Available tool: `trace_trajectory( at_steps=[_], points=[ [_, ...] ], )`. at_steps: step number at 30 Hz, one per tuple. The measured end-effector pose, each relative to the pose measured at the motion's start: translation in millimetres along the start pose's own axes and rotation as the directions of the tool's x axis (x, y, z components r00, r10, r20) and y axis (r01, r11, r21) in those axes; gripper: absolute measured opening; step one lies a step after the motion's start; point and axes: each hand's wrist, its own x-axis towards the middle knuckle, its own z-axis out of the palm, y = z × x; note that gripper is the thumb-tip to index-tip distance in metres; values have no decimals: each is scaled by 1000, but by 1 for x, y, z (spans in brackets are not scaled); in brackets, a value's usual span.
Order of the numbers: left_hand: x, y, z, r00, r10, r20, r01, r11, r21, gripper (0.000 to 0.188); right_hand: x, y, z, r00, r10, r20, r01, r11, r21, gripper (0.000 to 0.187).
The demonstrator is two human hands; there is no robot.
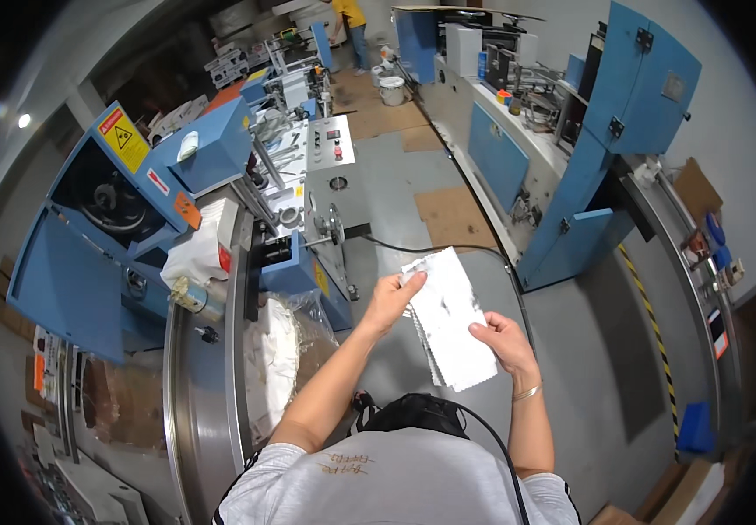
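Observation:
A stack of flat white packets point(452, 319) with zigzag-cut ends is held up in front of my body, over the grey floor. My left hand point(391, 300) grips its upper left edge, thumb on top and fingers behind. Lower on the right edge, my right hand point(505, 339) pinches the stack in the same way. The layers fan slightly apart along the left side. What is inside the packets, if anything, cannot be seen.
Blue machinery point(211, 149) with a control panel point(331, 140) stands on the left, near a clear bag of white material point(277, 350). Another machine with an open blue door point(579, 236) is on the right. A black cable point(430, 249) crosses the floor. A person point(351, 26) stands far back.

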Motion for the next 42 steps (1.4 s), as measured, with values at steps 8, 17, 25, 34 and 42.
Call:
trace_trajectory(
  at_steps=[8, 17, 25, 34, 42],
  points=[
    [-10, 45, 0, 959, 224, 175, -269, 914, 304, 16, -6, -16, 1, 995, -100, 13, 101, 979, -177, 18],
    [-50, 103, 21, 270, 651, 709, -874, -144, 465, 32, 15, -41, -7, 753, -642, -145, 498, 700, -512, 13],
    [-57, 88, 16, 70, 587, 807, -829, -415, 374, 30, 22, -35, -8, 753, -648, -116, 555, 720, -417, 12],
    [-65, 70, 1, 192, 652, 733, -769, -364, 525, 33, -14, -27, 25, 473, -852, 223, 704, 213, -678, 32],
    [-57, 55, 2, 691, 578, 434, -695, 366, 620, 37, -19, -16, 13, 631, -764, 131, 668, 450, -593, 27]
  ],
)
